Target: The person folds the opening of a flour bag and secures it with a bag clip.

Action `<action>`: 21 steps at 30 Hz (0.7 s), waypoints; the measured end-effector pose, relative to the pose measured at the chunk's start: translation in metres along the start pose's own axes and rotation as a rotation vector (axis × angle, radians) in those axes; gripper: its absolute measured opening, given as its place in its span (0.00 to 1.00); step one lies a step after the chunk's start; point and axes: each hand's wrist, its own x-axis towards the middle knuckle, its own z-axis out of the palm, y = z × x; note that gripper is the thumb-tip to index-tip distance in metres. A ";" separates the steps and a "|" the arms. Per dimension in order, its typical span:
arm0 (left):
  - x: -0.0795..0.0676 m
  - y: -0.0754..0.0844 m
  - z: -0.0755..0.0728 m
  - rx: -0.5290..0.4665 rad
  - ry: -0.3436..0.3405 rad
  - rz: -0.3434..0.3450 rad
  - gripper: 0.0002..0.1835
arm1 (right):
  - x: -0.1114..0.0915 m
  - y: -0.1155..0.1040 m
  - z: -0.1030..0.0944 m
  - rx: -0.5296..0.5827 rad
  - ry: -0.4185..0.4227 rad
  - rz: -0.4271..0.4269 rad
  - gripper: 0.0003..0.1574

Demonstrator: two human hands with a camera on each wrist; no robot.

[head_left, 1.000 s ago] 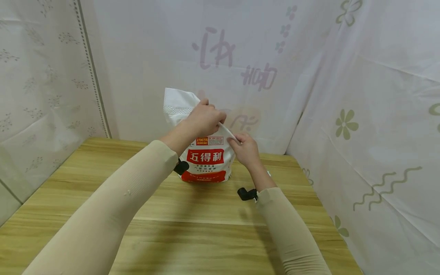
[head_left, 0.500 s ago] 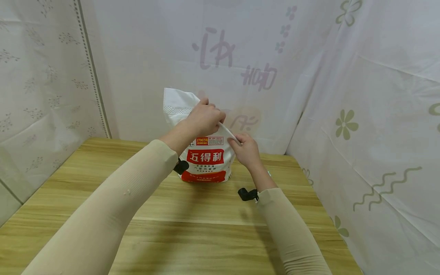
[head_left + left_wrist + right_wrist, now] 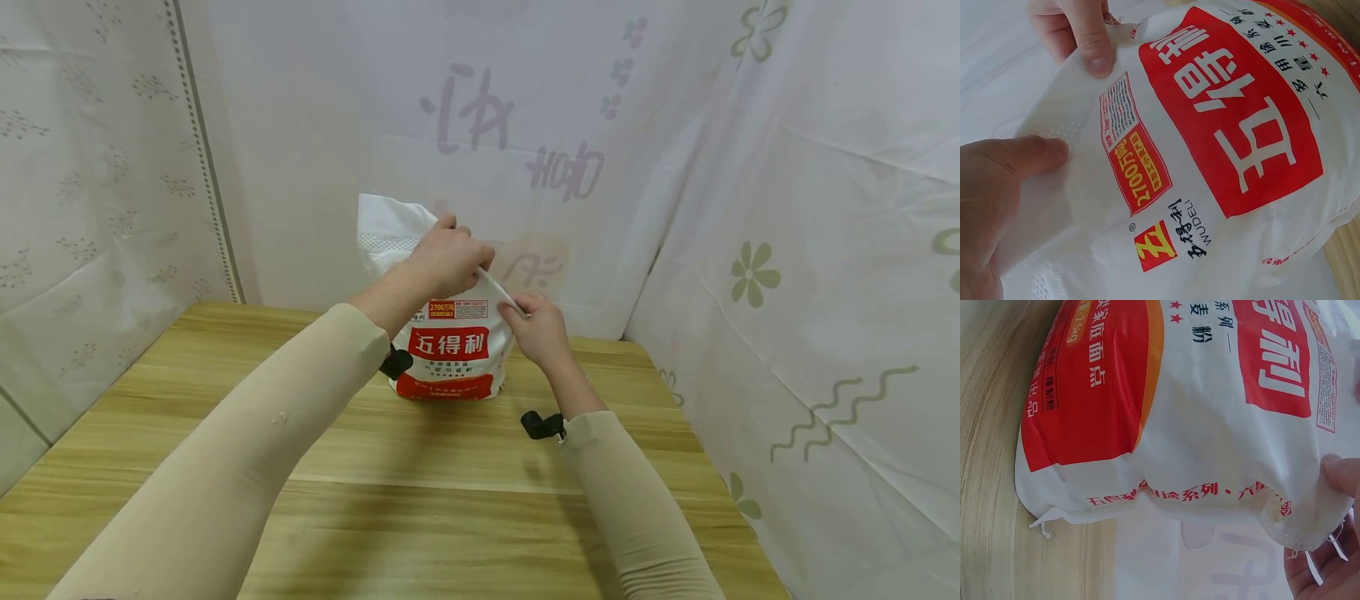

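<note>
A white flour bag with red printed panels stands upright on the wooden table in the head view. My left hand grips its top edge near the middle, thumb on the printed side in the left wrist view. At the bag's upper right corner, my right hand pinches the same edge between thumb and fingers. Between both hands the edge is drawn into a straight, slanting line, while the left top corner stands up free. Loose threads and a sewn seam show beside the right fingers in the right wrist view.
The wooden table reaches back to a patterned white curtain. Similar cloth hangs along the left and right sides. A black wrist camera sits at the right cuff, another black camera at the left cuff.
</note>
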 end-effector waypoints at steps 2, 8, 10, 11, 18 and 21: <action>0.000 -0.001 0.000 0.013 0.008 0.004 0.06 | 0.000 0.001 0.000 -0.013 0.002 -0.009 0.20; 0.000 -0.003 -0.002 0.022 0.014 0.012 0.06 | 0.000 0.000 0.000 -0.061 0.036 -0.055 0.17; 0.000 -0.003 -0.003 0.016 0.012 0.019 0.05 | 0.000 -0.001 0.001 -0.078 0.055 -0.072 0.16; -0.001 -0.004 -0.003 0.012 0.009 0.023 0.06 | 0.000 -0.001 0.001 -0.082 0.064 -0.079 0.15; -0.002 -0.006 -0.008 0.007 -0.032 0.027 0.11 | -0.001 0.002 0.002 -0.066 0.070 -0.078 0.15; -0.001 -0.006 -0.009 0.010 -0.048 0.022 0.09 | -0.001 0.003 0.002 -0.046 0.042 -0.046 0.17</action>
